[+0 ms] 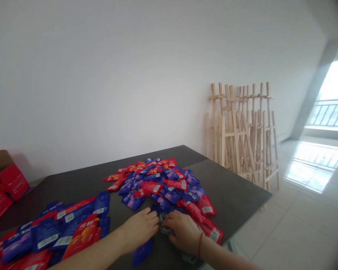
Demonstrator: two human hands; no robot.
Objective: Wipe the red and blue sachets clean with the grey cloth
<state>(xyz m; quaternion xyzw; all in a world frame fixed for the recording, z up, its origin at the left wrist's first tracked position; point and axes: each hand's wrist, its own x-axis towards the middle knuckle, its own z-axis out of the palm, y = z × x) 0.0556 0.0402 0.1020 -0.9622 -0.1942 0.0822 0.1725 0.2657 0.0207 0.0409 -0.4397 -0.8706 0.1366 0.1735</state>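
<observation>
Both hands meet low in the head view, at the near edge of a dark table. The left hand lies palm down with its fingers curled forward, their tips pressed against a small grey-blue packet that sits between the two hands. The right hand, with a red string around its wrist, is also palm down, fingers bent onto the same packet from the other side. Both hands seem to pinch it together, though the fingers hide most of it, so its long axis and the way it points cannot be told.

Just beyond the fingertips spreads a loose heap of red and blue sachets, lying flat and overlapping at all angles, with no common direction. Several red sachets trail from the heap down the outer side of the right hand, their long axes slanting toward the table's near right edge. One blue sachet lies under the left wrist, its long axis running roughly along the forearm.

Out past the left forearm is a second spread of sachets, mostly blue with some red, printed labels facing up. Farther off on that side, an open cardboard box holds red packs.

Well beyond the right hand, wooden easels lean against the white wall.
</observation>
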